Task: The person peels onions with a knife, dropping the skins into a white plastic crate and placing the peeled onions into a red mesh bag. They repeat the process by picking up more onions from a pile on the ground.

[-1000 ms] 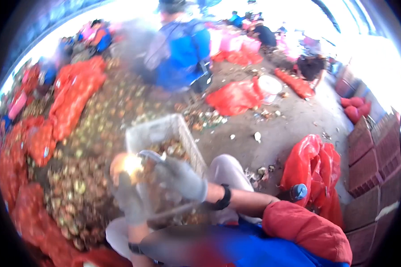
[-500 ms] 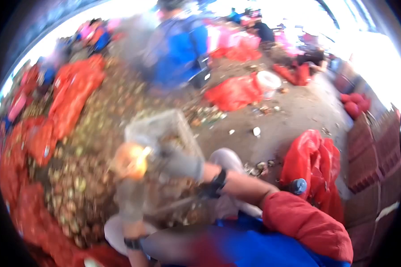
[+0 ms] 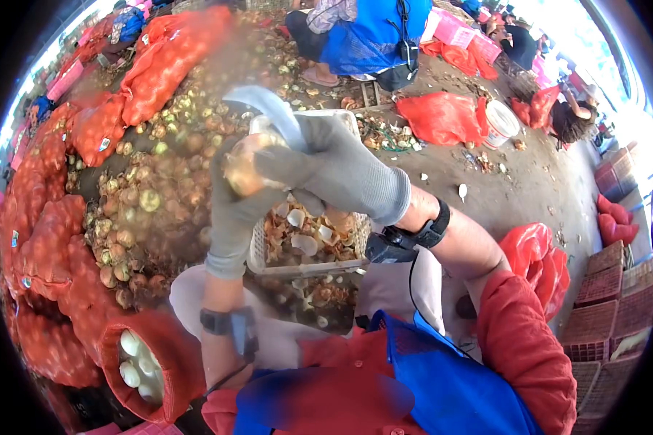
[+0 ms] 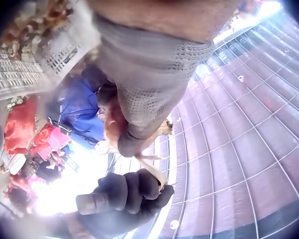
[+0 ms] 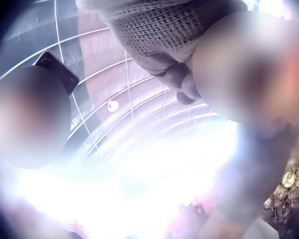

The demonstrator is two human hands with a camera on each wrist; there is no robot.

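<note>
My left hand (image 3: 230,206), in a grey glove, grips a brown-skinned onion (image 3: 241,172) and holds it up above a white plastic basket (image 3: 263,255). My right hand (image 3: 339,172), also gloved in grey, grips a knife whose curved blade (image 3: 266,110) rises over the top of the onion. In the left wrist view the left hand (image 4: 139,102) wraps the onion (image 4: 113,128), with a strip of skin hanging from it, and the right hand (image 4: 125,198) is curled just below. The right wrist view shows only gloved fingers (image 5: 157,30) and glare.
The basket holds onion skins and trimmings. A big heap of unpeeled onions (image 3: 152,196) lies to the left, ringed by red mesh sacks (image 3: 47,239). An open red sack of peeled white onions (image 3: 134,362) sits at lower left. Other people (image 3: 363,32) sit beyond.
Both hands with the onion now stand higher in the view, over the basket's far rim. The head view has tipped down and sharpened. The blade now sits above the onion.
</note>
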